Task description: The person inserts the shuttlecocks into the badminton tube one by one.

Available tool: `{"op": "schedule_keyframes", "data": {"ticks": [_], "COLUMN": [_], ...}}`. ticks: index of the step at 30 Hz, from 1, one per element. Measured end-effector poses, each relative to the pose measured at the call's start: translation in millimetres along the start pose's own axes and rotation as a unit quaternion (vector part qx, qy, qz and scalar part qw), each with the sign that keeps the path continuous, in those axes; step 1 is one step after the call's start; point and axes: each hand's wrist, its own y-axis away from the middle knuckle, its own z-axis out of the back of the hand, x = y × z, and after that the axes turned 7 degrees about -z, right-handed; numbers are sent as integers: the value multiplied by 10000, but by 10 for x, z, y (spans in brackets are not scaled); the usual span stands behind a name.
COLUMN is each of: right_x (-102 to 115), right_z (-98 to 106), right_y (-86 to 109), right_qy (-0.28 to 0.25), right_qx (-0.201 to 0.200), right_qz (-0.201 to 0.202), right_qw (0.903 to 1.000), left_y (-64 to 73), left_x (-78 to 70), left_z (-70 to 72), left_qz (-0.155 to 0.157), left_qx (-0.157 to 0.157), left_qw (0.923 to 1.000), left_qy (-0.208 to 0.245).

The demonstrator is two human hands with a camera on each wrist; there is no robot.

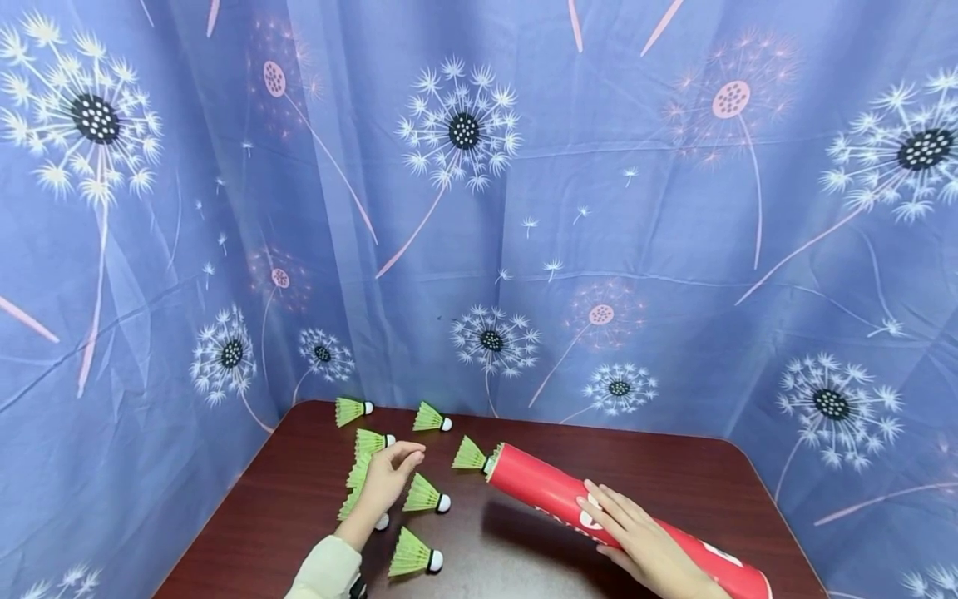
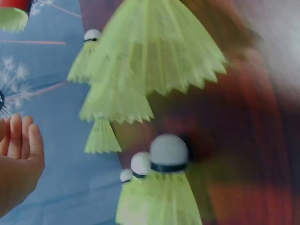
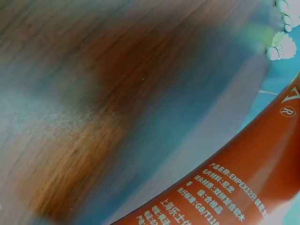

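My right hand (image 1: 644, 541) holds a red shuttlecock tube (image 1: 550, 487) from above, fingers over its side. The tube slants above the table, its mouth toward the left. A yellow-green shuttlecock (image 1: 467, 454) is at that mouth, cork end inward and skirt sticking out; pale skirt edges show inside the rim. My left hand (image 1: 387, 478) is in the air left of the mouth, fingers loosely bent and holding nothing. Beneath and beside it lie several shuttlecocks, among them one with a white cork (image 1: 423, 494) and a nearer one (image 1: 413, 553). White print covers the tube (image 3: 243, 187) in the right wrist view.
The dark red-brown table (image 1: 299, 499) has rounded back corners. A blue curtain (image 1: 479, 225) with dandelion prints rises behind it and at both sides. Toward the back edge lie two more shuttlecocks, one at left (image 1: 352, 411) and one further right (image 1: 432, 418).
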Motion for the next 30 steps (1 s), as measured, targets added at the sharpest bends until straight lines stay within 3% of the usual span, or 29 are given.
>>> {"op": "schedule_keyframes", "data": {"ticks": [5, 9, 10, 12, 17, 19, 23, 30], "right_x": [-28, -51, -57, -70, -103, -114, -124, -134], "right_z": [-4, -16, -21, -30, -53, -64, -86, -96], "right_y": [27, 50, 53, 57, 64, 66, 61, 53], "right_qy": [-154, -145, -125, -72, -99, -127, -171, -220], "right_qx": [-14, 54, 57, 53, -2, -57, -183, -215], "right_qz": [9, -45, -57, -71, -29, 7, 75, 166], "right_qw": [9999, 9999, 9999, 9999, 9999, 9999, 9997, 9994], "left_y": [56, 124, 138, 158, 184, 202, 246, 285], "left_x": [259, 465, 487, 520, 482, 478, 481, 540], "left_z": [92, 150, 161, 172, 130, 105, 84, 71], "left_qz": [192, -261, -253, -160, 788, 904, 848, 1005], "left_qx": [15, 119, 155, 229, 387, 451, 543, 676], "left_qw": [9995, 9994, 9994, 9993, 9945, 9920, 9904, 9908], "left_qy": [-242, -183, -191, -248, -568, -752, -945, -610]}}
